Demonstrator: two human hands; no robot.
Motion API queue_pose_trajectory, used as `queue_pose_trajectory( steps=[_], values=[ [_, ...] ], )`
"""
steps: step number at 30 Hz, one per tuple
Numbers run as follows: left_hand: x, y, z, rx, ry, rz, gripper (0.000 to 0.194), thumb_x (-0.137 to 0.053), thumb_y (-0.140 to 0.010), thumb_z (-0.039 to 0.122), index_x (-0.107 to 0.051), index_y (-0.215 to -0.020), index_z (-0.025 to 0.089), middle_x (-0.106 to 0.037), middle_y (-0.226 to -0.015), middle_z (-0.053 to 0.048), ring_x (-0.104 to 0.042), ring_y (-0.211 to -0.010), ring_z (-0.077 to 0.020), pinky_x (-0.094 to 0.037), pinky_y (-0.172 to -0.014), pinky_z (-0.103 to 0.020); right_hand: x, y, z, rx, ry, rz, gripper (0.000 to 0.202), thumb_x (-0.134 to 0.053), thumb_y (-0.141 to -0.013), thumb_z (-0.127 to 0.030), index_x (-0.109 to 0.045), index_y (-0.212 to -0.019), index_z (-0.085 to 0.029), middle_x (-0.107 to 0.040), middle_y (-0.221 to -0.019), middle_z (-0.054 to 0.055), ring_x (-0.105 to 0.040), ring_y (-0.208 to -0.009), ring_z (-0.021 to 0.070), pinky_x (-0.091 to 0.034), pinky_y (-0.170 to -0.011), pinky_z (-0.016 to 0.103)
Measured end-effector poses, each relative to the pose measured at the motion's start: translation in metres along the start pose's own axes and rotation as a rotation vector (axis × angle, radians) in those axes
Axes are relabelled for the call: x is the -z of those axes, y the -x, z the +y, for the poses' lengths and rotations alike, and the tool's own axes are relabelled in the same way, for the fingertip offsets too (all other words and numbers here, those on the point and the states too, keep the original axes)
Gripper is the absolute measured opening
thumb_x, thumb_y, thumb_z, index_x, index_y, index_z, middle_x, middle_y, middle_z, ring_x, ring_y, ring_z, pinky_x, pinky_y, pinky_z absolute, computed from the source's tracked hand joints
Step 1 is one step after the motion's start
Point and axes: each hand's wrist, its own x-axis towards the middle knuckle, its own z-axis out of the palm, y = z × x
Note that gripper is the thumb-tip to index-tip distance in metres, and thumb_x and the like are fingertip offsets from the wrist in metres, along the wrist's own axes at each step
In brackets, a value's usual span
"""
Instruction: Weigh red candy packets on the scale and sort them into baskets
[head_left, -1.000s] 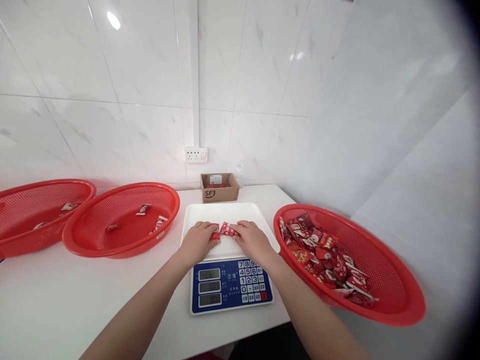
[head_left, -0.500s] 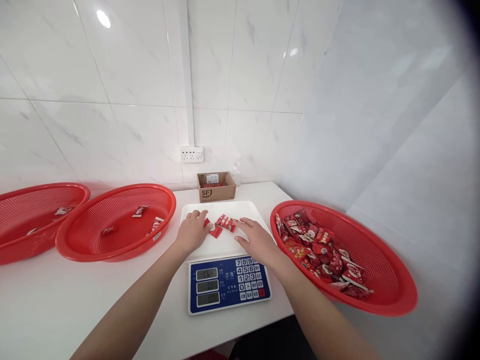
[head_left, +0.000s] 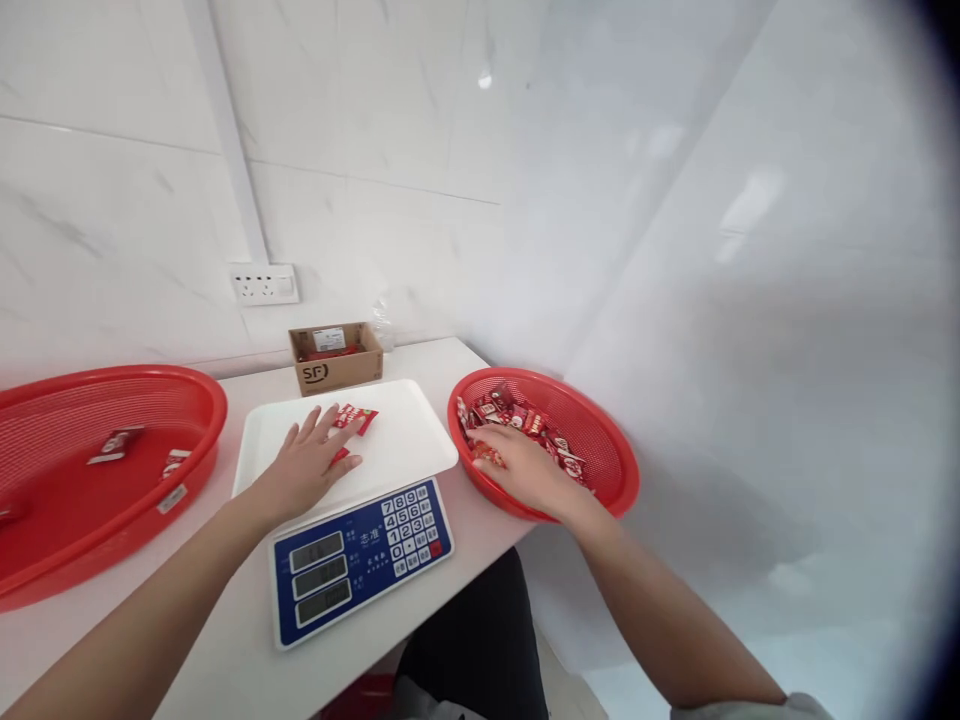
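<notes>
My left hand (head_left: 304, 470) is open, fingers spread, over the white weighing tray (head_left: 401, 445) of a blue digital scale (head_left: 367, 560). Under and beside its fingers lie red wrapped snack packets (head_left: 352, 418), partly covered by the hand. To the right, my right hand (head_left: 517, 465) reaches over the near-left rim of a red mesh basket (head_left: 607, 450). Its fingers are apart and bent down at the heap of small red packets (head_left: 536, 422) inside. An orange-red packet (head_left: 489, 454) shows just below the fingers; no packet is seen gripped.
Another red basket (head_left: 150, 385) with a few packets stands on the left. A cardboard box (head_left: 341, 373) with something red inside sits behind the scale, beside a clear plastic bottle (head_left: 382, 325). White tiled wall with a socket (head_left: 264, 285) rises behind the table.
My view has turned right. My right hand has left the tray and moved right into the basket of packets. The left hand has stayed over the tray, its fingers now spread wider.
</notes>
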Motion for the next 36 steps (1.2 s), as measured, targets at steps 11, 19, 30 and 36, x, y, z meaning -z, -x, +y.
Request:
queue_pose_trajectory(
  steps=[11, 19, 30, 36],
  values=[
    [-0.036, 0.096, 0.026, 0.227, 0.476, 0.668, 0.029, -0.042, -0.087, 0.045, -0.061, -0.090, 0.023, -0.067, -0.085, -0.003, -0.063, -0.083, -0.0200, -0.048, -0.070, -0.029, -0.010, -0.006, 0.087, -0.246, 0.124, -0.518, 0.070, -0.074, -0.059, -0.027, -0.054, -0.126, -0.025, -0.065, -0.115, 0.010, -0.066, -0.091, 0.0275, -0.051, -0.070, 0.032],
    [-0.022, 0.088, 0.038, 0.043, 0.561, 0.782, 0.023, -0.045, -0.086, 0.037, -0.061, -0.083, 0.021, -0.063, -0.080, -0.003, -0.059, -0.077, -0.0170, -0.044, -0.059, -0.026, -0.037, -0.021, 0.080, -0.313, 0.237, -0.488, 0.043, -0.060, -0.083, -0.032, -0.050, -0.124, -0.019, -0.054, -0.123, 0.011, -0.057, -0.103, 0.0241, -0.047, -0.086, 0.045],
    [0.026, 0.079, 0.050, 0.069, 0.839, 0.717, 0.022, -0.052, -0.083, 0.042, -0.064, -0.078, 0.024, -0.065, -0.075, 0.000, -0.061, -0.075, -0.0169, -0.050, -0.067, -0.027, -0.001, -0.024, 0.104, -0.362, 0.070, -0.248, 0.030, -0.064, -0.079, -0.026, -0.059, -0.107, -0.017, -0.064, -0.103, 0.006, -0.061, -0.088, 0.0191, -0.049, -0.078, 0.036],
    [0.024, 0.074, 0.048, 0.122, 0.965, 0.483, 0.034, -0.057, -0.077, 0.053, -0.066, -0.085, 0.021, -0.065, -0.077, -0.003, -0.062, -0.076, -0.0193, -0.054, -0.066, -0.028, 0.024, -0.023, 0.087, -0.387, -0.049, 0.003, 0.051, -0.066, -0.071, -0.025, -0.054, -0.121, -0.019, -0.059, -0.123, 0.009, -0.056, -0.109, 0.0272, -0.045, -0.087, 0.033]
  ],
)
